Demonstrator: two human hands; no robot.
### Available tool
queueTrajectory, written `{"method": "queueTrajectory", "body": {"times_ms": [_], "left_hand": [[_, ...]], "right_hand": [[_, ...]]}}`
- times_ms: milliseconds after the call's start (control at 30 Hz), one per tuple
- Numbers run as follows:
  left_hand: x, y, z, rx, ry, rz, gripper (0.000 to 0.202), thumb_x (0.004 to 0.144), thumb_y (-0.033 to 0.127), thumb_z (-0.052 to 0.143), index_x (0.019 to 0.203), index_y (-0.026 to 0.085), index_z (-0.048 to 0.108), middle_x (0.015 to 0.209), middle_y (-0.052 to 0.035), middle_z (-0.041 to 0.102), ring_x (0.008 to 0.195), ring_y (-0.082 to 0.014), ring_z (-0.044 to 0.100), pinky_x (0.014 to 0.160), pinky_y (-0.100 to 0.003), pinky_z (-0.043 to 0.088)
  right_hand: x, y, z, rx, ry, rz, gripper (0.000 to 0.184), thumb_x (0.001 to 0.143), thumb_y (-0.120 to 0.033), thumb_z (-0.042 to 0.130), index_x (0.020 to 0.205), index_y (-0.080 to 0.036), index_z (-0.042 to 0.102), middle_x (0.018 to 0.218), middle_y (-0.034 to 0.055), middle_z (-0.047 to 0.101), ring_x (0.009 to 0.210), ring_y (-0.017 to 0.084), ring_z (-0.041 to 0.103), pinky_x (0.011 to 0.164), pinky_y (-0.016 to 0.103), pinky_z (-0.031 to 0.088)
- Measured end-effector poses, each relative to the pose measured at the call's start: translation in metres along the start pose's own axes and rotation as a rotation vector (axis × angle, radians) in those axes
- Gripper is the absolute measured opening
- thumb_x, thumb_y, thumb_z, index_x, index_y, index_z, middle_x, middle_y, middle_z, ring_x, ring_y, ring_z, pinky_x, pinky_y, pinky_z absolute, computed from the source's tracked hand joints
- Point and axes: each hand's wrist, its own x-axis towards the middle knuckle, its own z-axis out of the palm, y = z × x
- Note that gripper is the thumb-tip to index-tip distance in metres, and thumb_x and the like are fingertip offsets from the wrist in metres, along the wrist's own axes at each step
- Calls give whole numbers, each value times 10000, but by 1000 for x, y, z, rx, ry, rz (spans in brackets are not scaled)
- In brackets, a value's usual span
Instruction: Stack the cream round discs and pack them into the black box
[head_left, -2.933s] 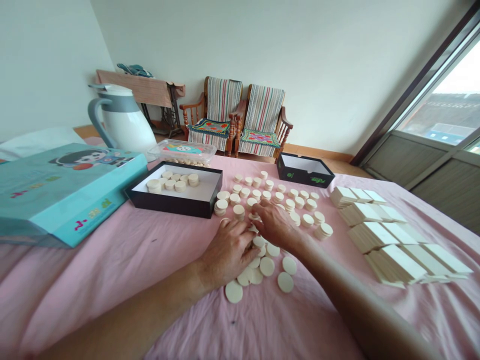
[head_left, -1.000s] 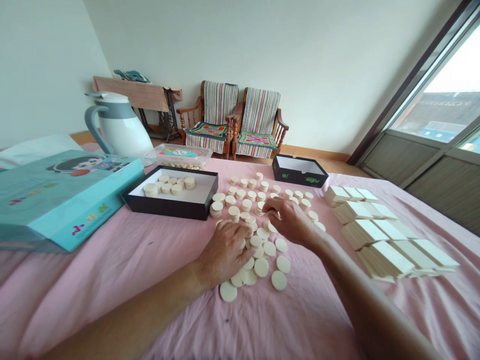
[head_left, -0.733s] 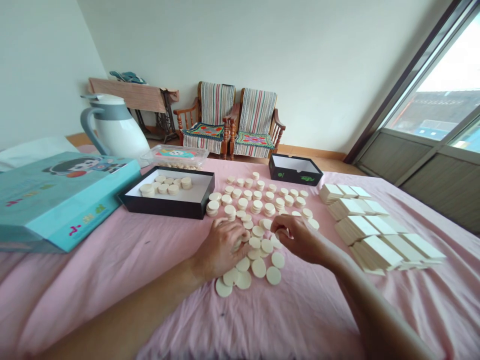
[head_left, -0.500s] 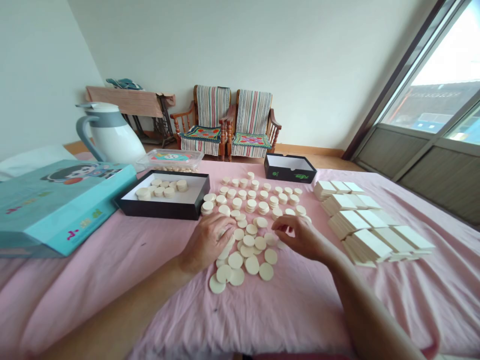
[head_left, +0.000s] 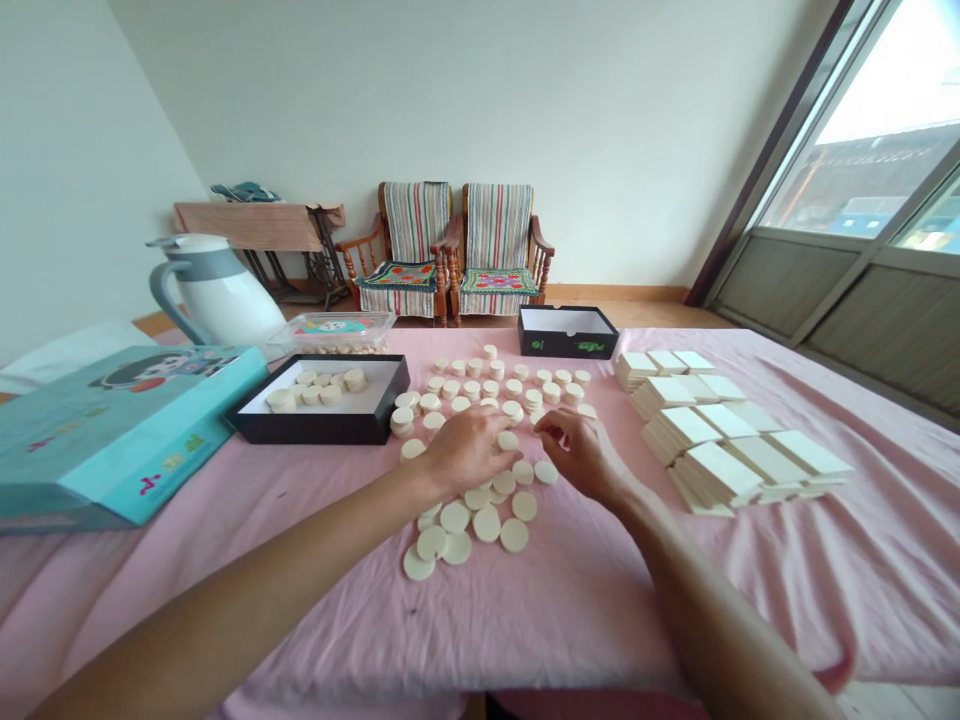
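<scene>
Several cream round discs (head_left: 486,521) lie loose on the pink cloth (head_left: 525,620), with small stacks of discs (head_left: 495,385) further back. My left hand (head_left: 466,450) rests palm down on the loose discs, fingers spread over them. Just to its right, my right hand (head_left: 581,455) has its fingers curled and pinched at the discs; what they hold is hidden. A black box (head_left: 315,427) to the left holds several disc stacks (head_left: 315,388).
Stacks of cream rectangular tiles (head_left: 720,430) lie to the right. A smaller black box (head_left: 568,335) sits behind the discs. A teal gift box (head_left: 112,420), a white jug (head_left: 217,295) and a clear plastic container (head_left: 334,330) stand at left. Two striped chairs (head_left: 450,250) are beyond the table.
The view has pulled back and tilted, showing the table's near edge. My left hand slid forward over the loose discs; my right hand drew in next to it, fingers still curled.
</scene>
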Motion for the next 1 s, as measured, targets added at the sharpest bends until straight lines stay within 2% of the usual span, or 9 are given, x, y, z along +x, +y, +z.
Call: {"method": "queueTrajectory", "body": {"times_ms": [100,200,467,800,1000], "left_hand": [[11,4,13,69,-69,-72,187,767,323,612,890,184,634,888,-65,658,891,-250,608,747,-338,469],[18,0,20,92,-123,-111,141,718,256,617,835,179,627,842,-71,663,830,-254,625,674,-325,466],[24,-12,18,91,-178,-135,94,678,191,588,762,178,627,837,-73,667,794,-241,627,653,-306,447],[26,-17,23,86,-151,-126,60,649,127,569,672,171,603,746,-66,649,741,-223,620,635,-291,433],[20,-14,12,94,-78,-127,112,701,228,628,799,174,625,808,-72,654,785,-241,615,679,-317,448]], "right_hand": [[1,3,0,1,-6,-13,161,753,-88,493,767,-175,628,681,4,614,602,121,517,585,228,380],[1,3,0,8,-1,-42,172,751,-77,485,768,-171,628,682,4,608,604,117,512,586,223,373],[2,5,-2,-5,11,-42,167,760,-72,487,763,-172,621,680,-1,594,606,113,499,589,219,360],[1,2,-6,-24,-20,-40,166,762,-73,492,766,-175,623,694,5,599,618,116,501,592,218,365],[2,2,-8,-25,-4,-26,162,762,-78,495,771,-179,621,707,6,603,625,116,506,605,217,371]]}}
